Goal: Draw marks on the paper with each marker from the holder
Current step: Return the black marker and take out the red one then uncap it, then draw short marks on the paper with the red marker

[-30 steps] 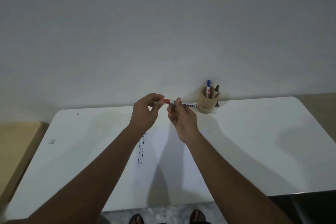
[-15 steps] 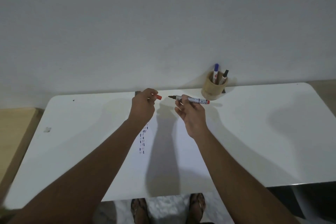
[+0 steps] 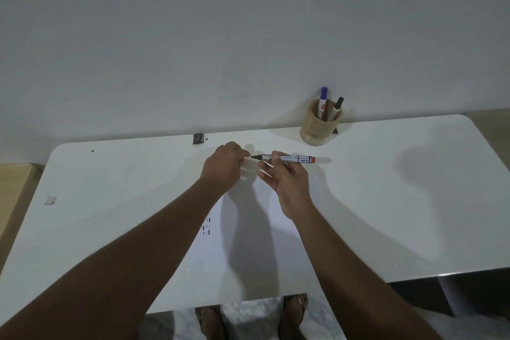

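My right hand (image 3: 287,182) holds a white marker (image 3: 292,159) level above the table, its dark bare tip pointing left and its red end to the right. My left hand (image 3: 223,167) is closed just left of the tip; the red cap it held a moment ago is hidden inside its fingers. Under my forearms lies the white paper (image 3: 248,243), with a short column of small coloured marks (image 3: 207,225). The round wooden holder (image 3: 317,127) stands at the back against the wall, holding a blue-capped marker (image 3: 323,96) and a black-capped marker (image 3: 337,107).
Everything rests on a white table (image 3: 386,201) against a plain wall. A small dark clip (image 3: 198,138) sits at the back edge and a tape scrap (image 3: 50,200) lies at the far left. A wooden surface (image 3: 13,188) adjoins on the left. My feet (image 3: 209,323) show below the front edge.
My hands pulled the red cap off the marker and drew apart. The cap has since vanished into my left fist, and both hands have dropped closer to the table.
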